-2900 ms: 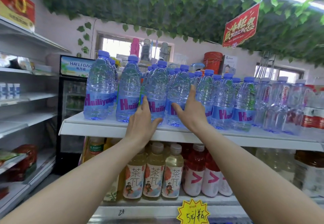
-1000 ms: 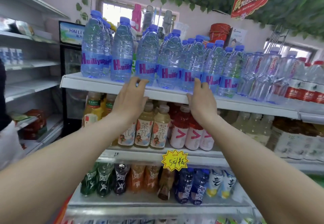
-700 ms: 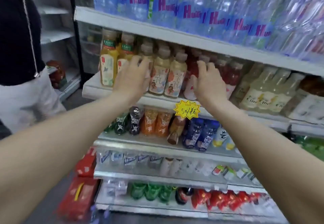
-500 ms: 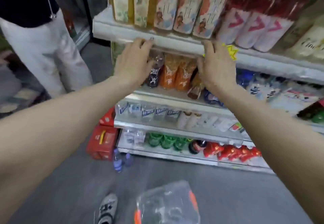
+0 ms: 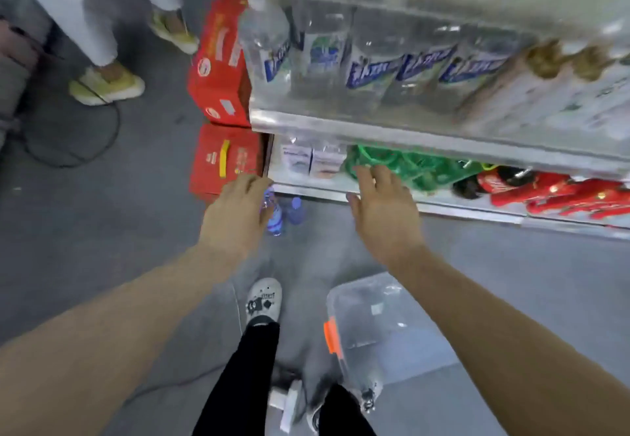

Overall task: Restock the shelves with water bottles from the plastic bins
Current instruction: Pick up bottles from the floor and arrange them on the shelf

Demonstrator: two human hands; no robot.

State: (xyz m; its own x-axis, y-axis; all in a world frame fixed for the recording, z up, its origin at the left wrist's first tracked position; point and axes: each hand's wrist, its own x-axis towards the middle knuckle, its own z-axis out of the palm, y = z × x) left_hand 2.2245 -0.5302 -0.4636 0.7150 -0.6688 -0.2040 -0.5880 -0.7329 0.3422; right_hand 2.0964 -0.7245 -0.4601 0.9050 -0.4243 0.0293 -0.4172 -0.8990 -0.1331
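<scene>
- Left hand hanging relaxed, holding nothing.
- Right hand spreading loose, empty.
- Water bottles standing on floor at twelve o'clock.
- Plastic bin sitting at five o'clock.

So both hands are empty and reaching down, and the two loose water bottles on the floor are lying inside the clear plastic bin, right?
Not quite. The head view shows the two water bottles on the floor at the foot of the bottom shelf, beside the red cartons, not in the clear plastic bin. The left hand and right hand are indeed empty and reaching down.
</scene>
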